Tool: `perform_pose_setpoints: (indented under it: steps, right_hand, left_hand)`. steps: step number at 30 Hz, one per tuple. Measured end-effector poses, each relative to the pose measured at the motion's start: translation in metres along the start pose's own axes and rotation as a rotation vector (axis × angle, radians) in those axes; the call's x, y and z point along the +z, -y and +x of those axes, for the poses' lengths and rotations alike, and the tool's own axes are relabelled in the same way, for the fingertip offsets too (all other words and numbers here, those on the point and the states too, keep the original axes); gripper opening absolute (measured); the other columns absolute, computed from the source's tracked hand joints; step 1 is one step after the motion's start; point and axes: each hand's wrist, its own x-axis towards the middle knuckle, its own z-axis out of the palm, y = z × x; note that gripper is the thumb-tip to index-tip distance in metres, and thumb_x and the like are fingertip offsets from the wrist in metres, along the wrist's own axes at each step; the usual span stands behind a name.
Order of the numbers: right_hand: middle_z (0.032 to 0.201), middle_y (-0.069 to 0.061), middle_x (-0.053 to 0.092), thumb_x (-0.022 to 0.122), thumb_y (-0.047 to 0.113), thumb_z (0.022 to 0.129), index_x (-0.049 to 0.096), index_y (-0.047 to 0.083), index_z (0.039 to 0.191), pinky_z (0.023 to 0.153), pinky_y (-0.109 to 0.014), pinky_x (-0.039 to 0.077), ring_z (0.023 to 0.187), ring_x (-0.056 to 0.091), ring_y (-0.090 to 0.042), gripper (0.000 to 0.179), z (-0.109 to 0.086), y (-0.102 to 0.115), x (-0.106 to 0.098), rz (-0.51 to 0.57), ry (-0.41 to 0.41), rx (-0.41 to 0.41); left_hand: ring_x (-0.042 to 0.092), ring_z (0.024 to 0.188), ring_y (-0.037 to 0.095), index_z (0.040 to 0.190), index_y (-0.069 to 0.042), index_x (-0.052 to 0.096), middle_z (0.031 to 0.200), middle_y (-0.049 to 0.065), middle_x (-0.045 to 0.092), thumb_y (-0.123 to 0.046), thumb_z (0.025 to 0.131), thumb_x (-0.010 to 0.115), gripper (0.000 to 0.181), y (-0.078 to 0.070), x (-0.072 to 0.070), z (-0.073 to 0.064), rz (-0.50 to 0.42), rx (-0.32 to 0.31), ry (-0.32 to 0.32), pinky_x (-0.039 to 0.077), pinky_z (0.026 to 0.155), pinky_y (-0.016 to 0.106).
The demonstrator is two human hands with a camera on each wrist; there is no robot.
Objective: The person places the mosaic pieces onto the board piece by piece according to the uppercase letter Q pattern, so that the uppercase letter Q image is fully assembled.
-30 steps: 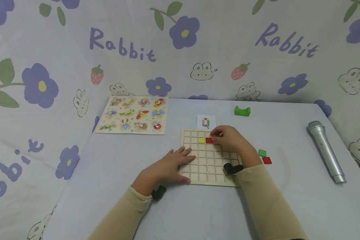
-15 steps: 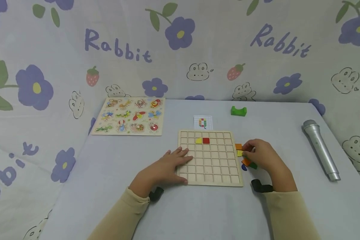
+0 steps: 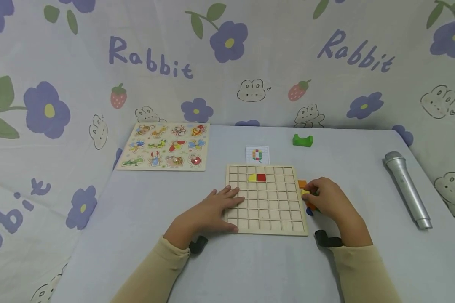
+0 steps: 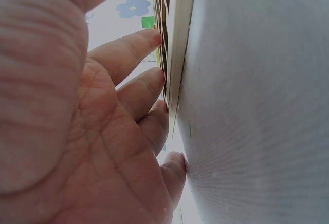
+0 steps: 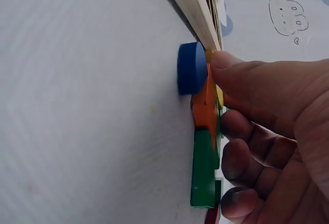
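My left hand (image 3: 210,212) lies with fingers spread on the left edge of a wooden grid board (image 3: 267,225). In the left wrist view, its fingertips touch the board's side and face. One yellow tile (image 3: 252,177) and one red tile (image 3: 261,177) sit side by side in the board's upper rows. Right of the board, my right hand (image 3: 327,200) pinches a yellow block (image 3: 305,192) among loose blocks, its index finger partly hidden. A blue rounded block (image 5: 190,69), an orange block (image 5: 204,106) and a green block (image 5: 203,167) lie by the thumb and fingers.
Behind the board lies a small pattern card (image 3: 257,155). A green arch block (image 3: 302,140) stands farther back. To the left is an insect picture puzzle (image 3: 163,146); at far right lies a silver microphone (image 3: 408,191). Another orange block (image 3: 302,183) touches the board's right side.
My right hand has left the red tile on the board and moved right to the loose blocks, where its fingers have closed in on the yellow one. The left hand stays in place.
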Motion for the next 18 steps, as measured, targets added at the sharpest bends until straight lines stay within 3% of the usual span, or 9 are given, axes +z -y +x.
perform_pose_setpoints:
  steps: [12,18]
  right_hand:
    - [0.117,-0.016,0.069,0.075,0.02,0.104,0.068,0.007,0.121,0.072,-0.031,0.052,0.093,0.062,-0.026,0.023,-0.006,-0.003,-0.007,0.095,-0.003,-0.016]
    - [0.115,-0.017,0.071,0.063,0.015,0.11,0.071,0.005,0.125,0.078,-0.036,0.055,0.099,0.062,-0.03,0.02,0.009,0.019,-0.018,0.115,-0.078,-0.077]
  left_hand:
    - [0.005,0.172,0.017,0.17,-0.031,0.041,0.183,-0.008,0.018,-0.049,0.09,0.088,0.094,-0.002,-0.002,-0.002,-0.005,0.008,-0.003,0.008,0.141,0.049]
    - [0.004,0.172,0.016,0.17,-0.032,0.041,0.183,-0.009,0.018,-0.049,0.09,0.088,0.094,-0.001,0.0,-0.001,-0.013,0.004,-0.005,0.007,0.141,0.048]
